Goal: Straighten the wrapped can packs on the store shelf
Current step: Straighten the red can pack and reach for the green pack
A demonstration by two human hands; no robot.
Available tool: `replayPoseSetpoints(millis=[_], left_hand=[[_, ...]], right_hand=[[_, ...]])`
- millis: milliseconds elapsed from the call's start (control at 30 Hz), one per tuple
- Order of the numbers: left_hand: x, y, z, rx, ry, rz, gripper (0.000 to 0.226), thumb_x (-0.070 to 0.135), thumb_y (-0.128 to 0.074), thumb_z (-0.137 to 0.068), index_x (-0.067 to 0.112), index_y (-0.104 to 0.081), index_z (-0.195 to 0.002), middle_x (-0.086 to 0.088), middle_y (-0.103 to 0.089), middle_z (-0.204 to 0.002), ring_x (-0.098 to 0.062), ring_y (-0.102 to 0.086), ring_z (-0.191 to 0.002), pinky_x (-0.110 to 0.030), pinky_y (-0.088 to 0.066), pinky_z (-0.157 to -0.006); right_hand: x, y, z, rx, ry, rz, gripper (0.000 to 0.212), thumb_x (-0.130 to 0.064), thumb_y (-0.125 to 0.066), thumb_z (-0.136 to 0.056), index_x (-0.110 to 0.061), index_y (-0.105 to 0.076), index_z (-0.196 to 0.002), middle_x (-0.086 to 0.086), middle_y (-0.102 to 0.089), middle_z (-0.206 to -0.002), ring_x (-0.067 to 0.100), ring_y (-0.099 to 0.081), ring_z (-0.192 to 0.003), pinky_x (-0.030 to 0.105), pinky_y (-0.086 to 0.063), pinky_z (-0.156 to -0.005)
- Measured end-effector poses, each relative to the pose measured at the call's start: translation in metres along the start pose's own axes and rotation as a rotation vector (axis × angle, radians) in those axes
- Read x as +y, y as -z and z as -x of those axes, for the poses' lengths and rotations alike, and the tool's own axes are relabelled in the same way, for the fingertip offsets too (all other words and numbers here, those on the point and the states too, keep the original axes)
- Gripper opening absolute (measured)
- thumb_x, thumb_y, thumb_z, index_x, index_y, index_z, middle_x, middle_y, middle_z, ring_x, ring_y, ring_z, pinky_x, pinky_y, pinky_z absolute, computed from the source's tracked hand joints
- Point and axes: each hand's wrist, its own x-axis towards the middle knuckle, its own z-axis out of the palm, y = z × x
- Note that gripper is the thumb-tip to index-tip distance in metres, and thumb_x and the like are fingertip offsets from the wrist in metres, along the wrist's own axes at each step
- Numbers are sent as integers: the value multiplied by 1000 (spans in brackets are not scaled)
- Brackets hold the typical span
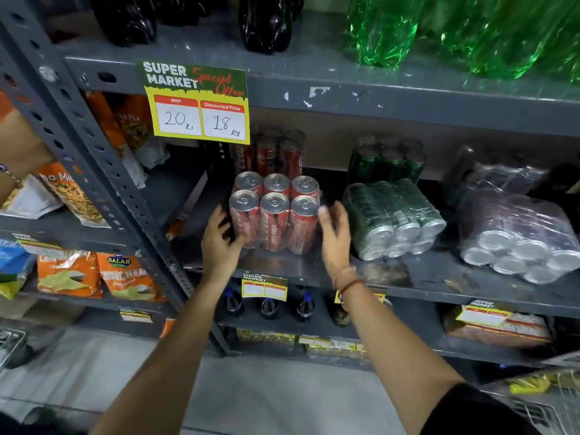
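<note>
A wrapped pack of red cans (276,211) stands upright near the front of the grey shelf (423,277). My left hand (221,243) presses against its left side, fingers curled on the wrap. My right hand (335,233) is just off its right side, blurred, fingers apart and holding nothing. To the right a wrapped pack of green cans (394,219) lies on its side, can ends facing me. Further right a pack of dark purple cans (518,233) also lies tipped over. Behind stand another red pack (271,152) and another green pack (387,160), both upright.
A yellow price sign (197,102) hangs from the shelf above, which holds dark bottles (266,23) and green bottles (383,29). Orange snack bags (125,274) fill the rack to the left. Bottles (270,306) stand on the shelf below. A wire basket (543,400) sits lower right.
</note>
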Motion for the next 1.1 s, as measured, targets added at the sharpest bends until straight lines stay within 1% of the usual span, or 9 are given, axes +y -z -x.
replayPoseSetpoints(millis=[133,300,400,500,633,700,867,967,1100], left_hand=[[16,-31,56,163,-46,103,43,6,-58,-88,8,-47,-130,-10,-56,-129,-15,-56,-108,-9,-46,-86],[43,-79,75,-112,47,121,61,31,-40,-98,15,-11,-149,6,-20,-155,-9,-19,-141,-27,-15,-116],[40,-91,74,-198,60,139,70,41,-32,-97,18,11,-148,-1,15,-159,-13,9,-146,-26,4,-112],[29,-86,69,-189,79,214,75,50,-29,-93,24,16,-146,3,24,-157,-12,16,-145,-27,5,-110],[20,-64,50,-147,123,441,74,54,-34,-92,25,3,-149,0,0,-161,-15,-11,-146,-37,-15,-119],[15,-47,33,-122,151,495,64,47,-35,-95,21,-12,-149,-7,-28,-154,-18,-38,-134,-32,-36,-107],[9,-5,-18,-276,222,336,65,59,-34,-87,12,-53,-128,-10,-64,-124,-22,-61,-112,-33,-50,-87],[19,8,-25,-251,277,218,51,54,-28,-94,21,-57,-120,-2,-63,-119,-17,-59,-111,-23,-45,-80],[16,-6,15,153,269,234,63,53,-36,-93,18,-26,-145,-6,-35,-151,-22,-33,-138,-30,-27,-109]], right_hand=[[-39,-10,-43,-98,-42,58,63,-55,-53,-86,-18,-44,-136,6,-51,-140,18,-48,-127,37,-35,-111],[-45,-16,-63,-282,-102,230,58,-59,-54,-82,-20,-54,-125,3,-60,-125,19,-56,-116,36,-41,-104],[-45,-9,-54,-294,-87,227,39,-46,-46,-94,-21,-53,-123,0,-57,-119,16,-52,-115,28,-37,-97],[-36,-7,-36,-264,-65,214,40,-45,-44,-95,-22,-49,-127,1,-54,-126,14,-49,-116,29,-36,-102],[-29,-15,4,-164,-15,160,46,-45,-44,-95,-20,-44,-133,8,-43,-139,20,-42,-128,39,-29,-115],[-29,-24,32,-115,8,167,49,-44,-42,-96,-20,-39,-138,6,-39,-139,16,-38,-130,30,-24,-112],[-20,-58,88,-105,118,145,48,-37,-42,-97,-19,-34,-142,1,-38,-132,7,-39,-125,17,-26,-106],[-22,-63,87,-69,123,159,42,-33,-41,-98,-14,-43,-136,6,-45,-130,5,-44,-117,19,-30,-105],[-35,-56,37,37,138,204,38,-30,-47,-97,-7,-49,-127,14,-48,-126,15,-49,-109,25,-34,-102]])
